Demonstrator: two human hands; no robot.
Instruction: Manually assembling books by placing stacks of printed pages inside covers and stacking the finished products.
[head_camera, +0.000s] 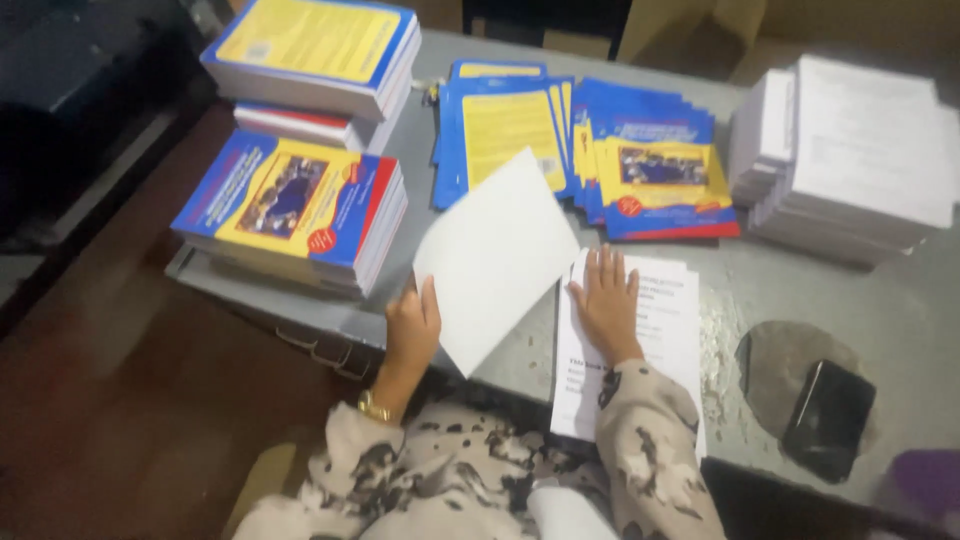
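Note:
My left hand (414, 325) grips the lower left edge of a blank white sheet (492, 255) and holds it tilted above the grey table (800, 290). My right hand (606, 300) lies flat, fingers spread, on a stack of printed white pages (665, 320) at the table's near edge. A gold watch sits on my left wrist. Both sleeves are pale with dark blotches.
Stacks of blue and yellow books (295, 205) stand at the left, another pile (315, 60) behind them. Loose blue and yellow covers (590, 145) fan across the middle. Piles of white pages (860, 155) fill the right. A black phone (828, 418) lies near the front right.

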